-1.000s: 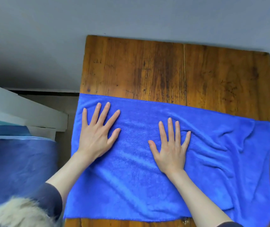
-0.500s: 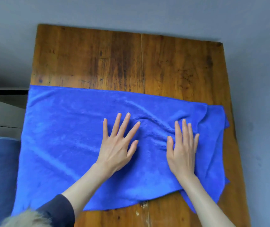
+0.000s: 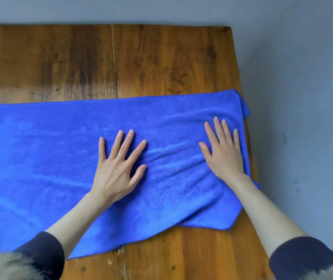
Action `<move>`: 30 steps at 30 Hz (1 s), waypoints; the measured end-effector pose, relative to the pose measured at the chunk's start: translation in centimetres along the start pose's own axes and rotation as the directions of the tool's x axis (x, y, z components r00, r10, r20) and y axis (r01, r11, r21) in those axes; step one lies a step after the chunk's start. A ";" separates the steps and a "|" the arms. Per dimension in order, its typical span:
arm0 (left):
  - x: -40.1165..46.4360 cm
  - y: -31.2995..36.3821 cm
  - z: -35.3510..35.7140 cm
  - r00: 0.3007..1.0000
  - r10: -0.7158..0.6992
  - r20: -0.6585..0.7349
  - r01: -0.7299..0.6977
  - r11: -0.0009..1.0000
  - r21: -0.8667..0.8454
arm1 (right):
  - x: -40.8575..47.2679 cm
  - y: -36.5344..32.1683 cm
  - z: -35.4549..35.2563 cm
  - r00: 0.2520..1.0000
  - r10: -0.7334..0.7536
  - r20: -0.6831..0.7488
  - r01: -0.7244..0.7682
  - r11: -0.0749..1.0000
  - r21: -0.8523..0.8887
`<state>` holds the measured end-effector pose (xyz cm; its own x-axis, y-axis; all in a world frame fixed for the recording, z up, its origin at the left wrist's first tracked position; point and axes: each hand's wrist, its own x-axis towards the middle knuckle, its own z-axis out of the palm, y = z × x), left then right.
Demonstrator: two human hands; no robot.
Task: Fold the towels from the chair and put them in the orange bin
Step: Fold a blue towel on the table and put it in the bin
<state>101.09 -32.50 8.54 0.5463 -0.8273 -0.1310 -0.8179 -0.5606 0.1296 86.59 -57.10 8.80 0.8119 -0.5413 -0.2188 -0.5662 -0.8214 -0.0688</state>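
Two flat hands, left hand [image 3: 115, 172], right hand [image 3: 224, 154], fingers [image 3: 129, 141] spread atop blue towel [image 3: 40, 158]

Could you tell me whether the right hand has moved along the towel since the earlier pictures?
Yes. The right hand has slid along the blue towel toward the right edge of the wooden table, from near the towel's middle to its right end.

Both flat hands, left hand [image 3: 117, 170] and right hand [image 3: 225, 156], slid rightward along the towel [image 3: 40, 158].

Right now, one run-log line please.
step: smoothing | blue towel: flat on wooden table | left hand: pressing | right hand: pressing
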 end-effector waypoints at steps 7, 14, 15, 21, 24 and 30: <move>-0.4 5.2 0.2 0.998 0.063 -0.008 -0.063 0.998 -0.022 | -2.8 0.7 -0.6 0.940 0.175 -0.294 -0.050 0.921 0.387; -0.9 6.1 0.9 0.998 0.052 0.023 -0.052 0.998 0.033 | -10.5 3.9 0.4 0.783 0.597 -0.175 -0.391 0.691 0.608; -0.9 6.2 0.8 0.999 0.047 0.026 -0.048 0.998 0.031 | -10.8 4.2 0.1 0.768 0.632 -0.108 -0.423 0.626 0.655; -0.3 9.0 0.1 0.999 0.051 0.016 -0.051 0.999 -0.016 | -11.6 6.3 -1.0 0.752 0.647 0.121 -0.534 0.491 0.689; 0.2 11.9 0.4 0.989 0.147 0.027 -0.147 0.989 -0.028 | -11.8 7.0 -1.3 0.734 0.664 0.140 -0.553 0.466 0.690; 0.3 13.3 1.9 0.984 0.160 0.081 -0.164 0.986 0.043 | -13.1 10.2 -1.2 0.499 0.805 0.322 -0.578 0.031 0.816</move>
<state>90.02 -40.08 8.36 0.3920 -0.9005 -0.1881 -0.9033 -0.4155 0.1065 70.35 -58.62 12.16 -0.0966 -0.8729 -0.4783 -0.6027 0.4337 -0.6698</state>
